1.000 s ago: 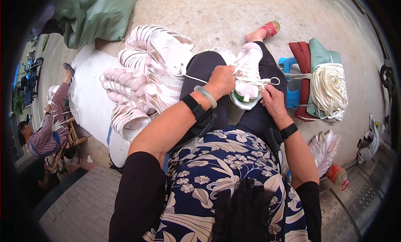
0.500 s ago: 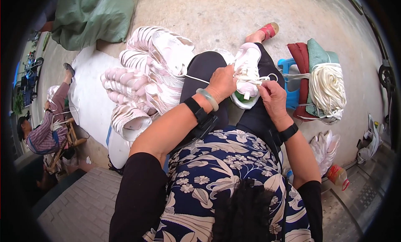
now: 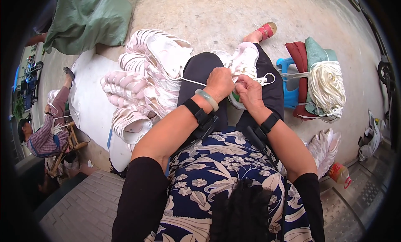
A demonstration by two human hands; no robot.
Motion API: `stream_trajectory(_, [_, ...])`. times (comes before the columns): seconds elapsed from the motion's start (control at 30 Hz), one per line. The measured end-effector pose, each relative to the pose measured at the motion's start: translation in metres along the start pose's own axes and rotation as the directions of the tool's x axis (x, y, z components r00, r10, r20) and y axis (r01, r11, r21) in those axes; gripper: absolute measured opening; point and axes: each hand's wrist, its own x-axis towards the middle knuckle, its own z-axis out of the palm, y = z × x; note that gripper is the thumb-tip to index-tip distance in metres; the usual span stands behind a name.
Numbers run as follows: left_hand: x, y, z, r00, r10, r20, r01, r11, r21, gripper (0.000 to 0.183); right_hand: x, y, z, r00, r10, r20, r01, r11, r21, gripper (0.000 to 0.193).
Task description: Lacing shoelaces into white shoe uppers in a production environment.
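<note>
A white sneaker with pale pink parts rests between my thighs, toe pointing away from me, with green showing inside its opening. My left hand is closed at the shoe's left side, and a white shoelace trails out of it to the left across my knee. My right hand pinches at the lacing over the shoe's opening, close against my left fingers. The fingertips of both hands largely hide the lace between them. A loop of lace stands out to the right of the shoe.
Stacked white-pink shoe uppers lie to my left. At right, a bundle of white laces hangs over cushions on a blue stool. More uppers and a bottle are at lower right. Another person sits far left.
My right hand has moved left, from the shoe's right side to beside my left hand over the opening. My left hand has shifted slightly left.
</note>
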Motion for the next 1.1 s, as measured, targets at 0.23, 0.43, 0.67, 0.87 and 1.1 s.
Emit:
stream_trajectory(0.23, [0.0, 0.003, 0.005, 0.998, 0.035, -0.051, -0.032, 0.998, 0.05, 0.014, 0.009, -0.009, -0.005, 0.974, 0.136, 0.18, -0.173, 0.962, 0.21, 0.007])
stream_trajectory(0.43, [0.004, 0.012, 0.002, 0.977, -0.212, 0.018, 0.205, 0.914, -0.351, 0.013, 0.007, 0.002, -0.003, 0.998, 0.02, 0.053, -0.017, 0.998, -0.06, 0.009])
stream_trajectory(0.67, [0.007, 0.009, 0.005, 0.968, -0.224, -0.113, 0.175, 0.927, -0.332, 0.011, 0.006, 0.004, -0.012, 0.995, 0.05, 0.09, -0.041, 0.994, -0.102, 0.013])
stream_trajectory(0.87, [0.002, 0.024, -0.014, 0.907, -0.415, 0.073, 0.351, 0.649, -0.675, 0.01, -0.022, -0.015, -0.045, 0.981, -0.156, 0.116, 0.185, 0.932, -0.311, 0.013])
stream_trajectory(1.1, [0.001, 0.022, -0.017, 0.876, -0.45, 0.176, 0.432, 0.564, -0.703, 0.009, -0.088, -0.015, -0.118, 0.923, -0.256, 0.288, 0.323, 0.922, -0.215, 0.01])
